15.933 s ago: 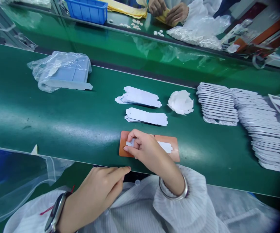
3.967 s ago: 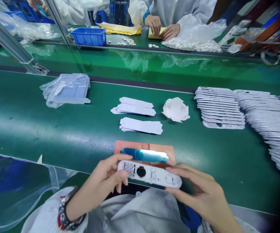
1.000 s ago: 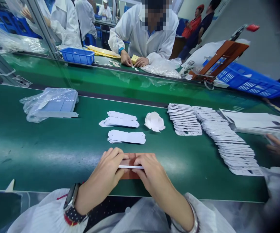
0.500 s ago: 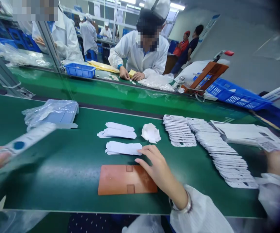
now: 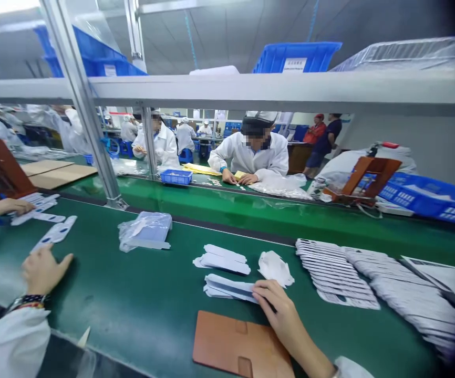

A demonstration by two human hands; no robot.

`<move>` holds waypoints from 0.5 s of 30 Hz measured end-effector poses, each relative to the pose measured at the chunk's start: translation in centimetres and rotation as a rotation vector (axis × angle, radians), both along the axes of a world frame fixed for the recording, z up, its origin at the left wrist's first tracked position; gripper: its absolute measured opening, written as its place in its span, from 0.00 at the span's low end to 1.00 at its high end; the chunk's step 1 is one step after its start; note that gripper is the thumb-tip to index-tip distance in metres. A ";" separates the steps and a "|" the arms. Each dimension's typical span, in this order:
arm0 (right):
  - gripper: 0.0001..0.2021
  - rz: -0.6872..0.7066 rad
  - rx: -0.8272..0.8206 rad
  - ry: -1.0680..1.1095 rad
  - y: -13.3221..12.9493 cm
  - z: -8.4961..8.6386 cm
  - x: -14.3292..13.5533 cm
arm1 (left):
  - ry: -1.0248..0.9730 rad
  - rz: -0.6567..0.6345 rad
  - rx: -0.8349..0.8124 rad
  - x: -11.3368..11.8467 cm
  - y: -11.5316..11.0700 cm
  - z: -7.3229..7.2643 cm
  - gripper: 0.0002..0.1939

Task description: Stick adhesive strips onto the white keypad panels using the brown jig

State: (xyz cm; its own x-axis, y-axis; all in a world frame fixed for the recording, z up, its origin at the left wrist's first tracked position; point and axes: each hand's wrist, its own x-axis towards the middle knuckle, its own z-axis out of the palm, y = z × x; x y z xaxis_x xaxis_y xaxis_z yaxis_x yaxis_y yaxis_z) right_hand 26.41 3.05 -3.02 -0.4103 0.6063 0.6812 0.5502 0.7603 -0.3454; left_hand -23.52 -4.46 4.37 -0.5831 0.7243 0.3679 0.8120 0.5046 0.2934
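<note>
My left hand (image 5: 44,270) reaches out at the left. Its fingertips are at the near end of a flat white card (image 5: 56,233) with dark round spots, and the thumb stands apart. My right hand (image 5: 280,312) has fingers and thumb on the right end of a white strip (image 5: 233,287), whose edge looks raised from the small pile under it. Behind that lies a second pile of white strips (image 5: 223,260). A crumpled white piece (image 5: 275,268) rests just beyond my right hand. Partly under my right forearm is a brown plate (image 5: 219,341) with two rectangular recesses.
Fanned rows of white cards (image 5: 335,273) lie at the right. A plastic-wrapped stack (image 5: 148,231) sits left of centre. Another person's hand (image 5: 20,206) rests on cards at the far left. A metal post (image 5: 89,121) and a shelf (image 5: 227,89) stand beyond the green table.
My view has tilted up and turned left. My left hand has set the card down at the left and its thumb is spread. My right hand has lifted the strip's edge slightly.
</note>
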 end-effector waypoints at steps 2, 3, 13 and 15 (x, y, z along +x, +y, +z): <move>0.10 -0.006 0.033 -0.007 -0.1 0.0 0.0 | -0.012 0.048 0.047 1.1 -0.6 -0.4 0.22; 0.09 -0.002 0.048 -0.016 -0.2 0.1 -0.1 | -0.020 0.048 0.065 1.9 -0.8 -0.5 0.21; 0.08 0.079 0.019 0.119 -0.5 0.6 -0.9 | -0.310 -0.850 -0.154 17.2 0.3 0.3 0.14; 0.07 0.046 -0.019 0.170 -1.0 0.9 -0.5 | -0.391 -0.964 -0.241 20.2 0.3 0.4 0.15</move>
